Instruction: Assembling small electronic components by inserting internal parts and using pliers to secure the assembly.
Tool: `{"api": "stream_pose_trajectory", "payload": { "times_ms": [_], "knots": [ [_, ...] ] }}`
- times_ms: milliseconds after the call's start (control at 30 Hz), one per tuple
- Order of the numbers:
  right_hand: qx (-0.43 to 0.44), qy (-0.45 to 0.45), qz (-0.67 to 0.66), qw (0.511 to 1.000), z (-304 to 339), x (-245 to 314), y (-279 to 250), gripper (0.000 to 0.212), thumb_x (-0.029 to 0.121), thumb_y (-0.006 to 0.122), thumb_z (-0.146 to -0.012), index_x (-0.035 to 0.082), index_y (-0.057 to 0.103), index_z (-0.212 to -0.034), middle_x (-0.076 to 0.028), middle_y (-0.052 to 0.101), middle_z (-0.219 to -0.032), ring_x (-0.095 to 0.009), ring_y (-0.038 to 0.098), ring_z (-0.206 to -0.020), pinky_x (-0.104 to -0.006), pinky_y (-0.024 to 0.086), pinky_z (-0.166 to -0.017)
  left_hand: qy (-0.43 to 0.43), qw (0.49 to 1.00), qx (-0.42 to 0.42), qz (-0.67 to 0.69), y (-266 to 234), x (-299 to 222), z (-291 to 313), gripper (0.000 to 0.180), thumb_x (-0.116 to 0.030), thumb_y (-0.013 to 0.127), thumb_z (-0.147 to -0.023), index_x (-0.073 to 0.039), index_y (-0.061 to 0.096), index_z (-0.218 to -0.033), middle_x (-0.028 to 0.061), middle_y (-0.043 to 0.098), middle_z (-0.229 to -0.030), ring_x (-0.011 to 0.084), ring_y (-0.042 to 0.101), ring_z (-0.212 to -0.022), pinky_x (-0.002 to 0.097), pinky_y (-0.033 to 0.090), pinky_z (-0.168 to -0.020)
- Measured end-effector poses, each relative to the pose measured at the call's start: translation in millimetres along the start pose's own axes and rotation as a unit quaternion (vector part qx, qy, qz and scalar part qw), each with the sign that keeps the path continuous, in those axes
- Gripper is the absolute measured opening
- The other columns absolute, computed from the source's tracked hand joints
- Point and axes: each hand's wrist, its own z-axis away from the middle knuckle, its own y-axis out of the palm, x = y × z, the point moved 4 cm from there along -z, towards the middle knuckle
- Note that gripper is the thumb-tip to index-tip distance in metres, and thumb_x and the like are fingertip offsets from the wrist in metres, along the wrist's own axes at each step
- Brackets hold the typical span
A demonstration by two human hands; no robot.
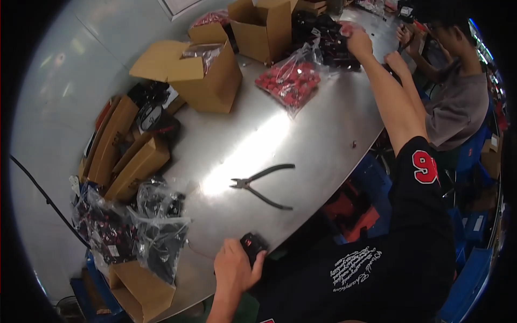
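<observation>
My left hand [234, 265] is closed around a small black boxy part [252, 245] at the near edge of the metal table. My right hand [360, 45] stretches far out to the back of the table, over a heap of black parts in clear plastic [336, 51] and beside a bag with pinkish-red contents [351, 28]. Its fingers are mostly hidden, so I cannot make out what they hold. A clear bag of red parts [291, 81] lies left of that arm. Mid-table rests a pair of cutting pliers [261, 185], its dark handles spread.
Open cardboard boxes [210, 81] stand along the back left. Flattened cartons [121, 148] and clear bags of dark parts [159, 215] line the left side. A co-worker [458, 102] sits at the right, hands over the table. Blue and red bins [358, 210] are below the edge.
</observation>
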Motion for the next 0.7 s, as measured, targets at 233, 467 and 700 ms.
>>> {"api": "stream_pose_trajectory", "payload": {
  "times_ms": [233, 467, 700],
  "knots": [
    [0.258, 0.016, 0.020, 0.966, -45.2, -86.8, 51.3, 0.032, 0.019, 0.064, -0.086, 0.011, 0.071, -0.116, -0.019, 0.072, -0.108, -0.040, 0.069, -0.101, -0.0478, 0.054, -0.090, -0.006, 0.999, 0.036, 0.012, -3.9, 2.5, 3.8, 0.062, -0.045, 0.075, -0.081, 0.006, 0.052, -0.107, 0.0201, 0.056, -0.092, 0.0403, 0.062, -0.081, 0.0459, 0.050, -0.067],
    [0.317, 0.007, 0.172, 0.933, -70.9, -118.0, 116.1, 0.030, 0.026, 0.064, -0.089, 0.003, 0.072, -0.106, -0.024, 0.070, -0.110, -0.041, 0.068, -0.104, -0.0500, 0.053, -0.088, -0.021, 0.999, 0.032, 0.016, -6.9, -9.0, 17.8, 0.067, -0.047, 0.074, -0.081, 0.007, 0.054, -0.114, 0.0197, 0.056, -0.094, 0.0398, 0.060, -0.084, 0.0459, 0.049, -0.071],
    [0.214, -0.027, 0.349, 0.912, -139.5, -209.9, 67.8, 0.054, 0.050, 0.043, -0.101, 0.005, 0.069, -0.117, -0.024, 0.067, -0.121, -0.042, 0.065, -0.112, -0.0529, 0.051, -0.092, 0.006, 0.997, -0.005, 0.077, -3.3, 15.8, -4.6, 0.060, -0.046, 0.074, -0.081, 0.004, 0.052, -0.106, 0.0213, 0.055, -0.094, 0.0423, 0.058, -0.083, 0.0483, 0.047, -0.071]
  ]
}}
